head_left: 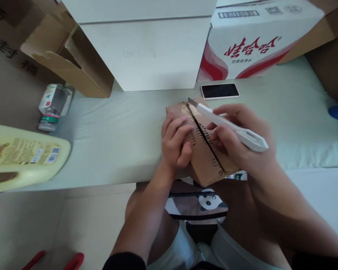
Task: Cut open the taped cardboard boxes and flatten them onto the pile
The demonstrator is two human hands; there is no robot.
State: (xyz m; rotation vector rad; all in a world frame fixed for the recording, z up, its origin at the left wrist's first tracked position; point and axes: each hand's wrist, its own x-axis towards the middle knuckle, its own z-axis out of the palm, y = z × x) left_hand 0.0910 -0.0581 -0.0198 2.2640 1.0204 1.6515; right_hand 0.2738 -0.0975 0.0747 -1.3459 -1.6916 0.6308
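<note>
The left hand [176, 140], fingers curled, presses the cardboard [204, 150] onto the tabletop [115, 131] edge. The right hand [236, 138] grips a knife [228, 125], blade at the cardboard's 12 o'clock end. A phone [219, 90] lies at 12 o'clock.

This looks like a room in a home, used for storage and odd jobs. A pale bench [124, 135] is crowded at twelve o'clock by a white box [146, 48], with a printed drinking-water carton [250, 41] at one o'clock and an open brown cardboard box [70, 56] at eleven. A plastic bottle [54, 107] lies at ten o'clock, a yellow detergent jug [22, 157] at nine, a phone [220, 90] near centre. The floor [73, 221] is light.
</note>
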